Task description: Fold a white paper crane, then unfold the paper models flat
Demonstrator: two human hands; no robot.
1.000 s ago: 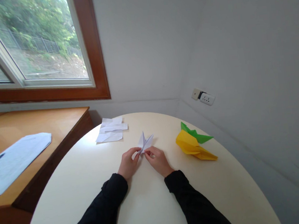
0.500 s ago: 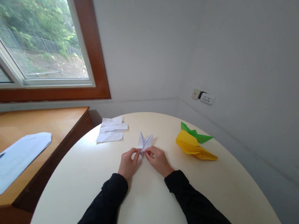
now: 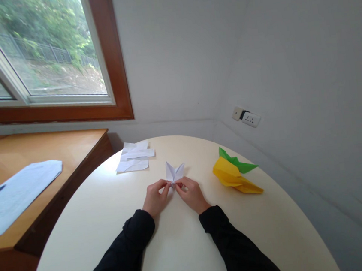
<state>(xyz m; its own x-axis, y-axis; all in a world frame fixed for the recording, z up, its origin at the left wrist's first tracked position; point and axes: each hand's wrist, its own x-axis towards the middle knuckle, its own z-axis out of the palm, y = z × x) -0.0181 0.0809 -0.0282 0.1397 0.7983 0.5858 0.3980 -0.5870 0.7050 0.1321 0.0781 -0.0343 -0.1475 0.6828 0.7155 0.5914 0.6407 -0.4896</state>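
A small white folded paper figure (image 3: 173, 173) with two pointed flaps stands on the round cream table (image 3: 180, 247), just beyond my fingers. My left hand (image 3: 155, 198) pinches its lower left part with thumb and fingertips. My right hand (image 3: 192, 193) pinches the lower right part in the same way. Both hands rest on the tabletop, close together, with black sleeves behind them. The part of the paper between my fingertips is hidden.
White paper scraps (image 3: 134, 157) lie at the table's far left. A yellow folded paper (image 3: 233, 176) and a green one (image 3: 237, 161) lie to the right. A wooden desk (image 3: 34, 155) with a printed sheet (image 3: 15, 194) and pen stands at left, under a window. A wall socket (image 3: 250, 119) sits near the corner.
The white paper's two flaps have spread a little wider and shifted slightly left. My hands stay in nearly the same place, fingertips still pinching it.
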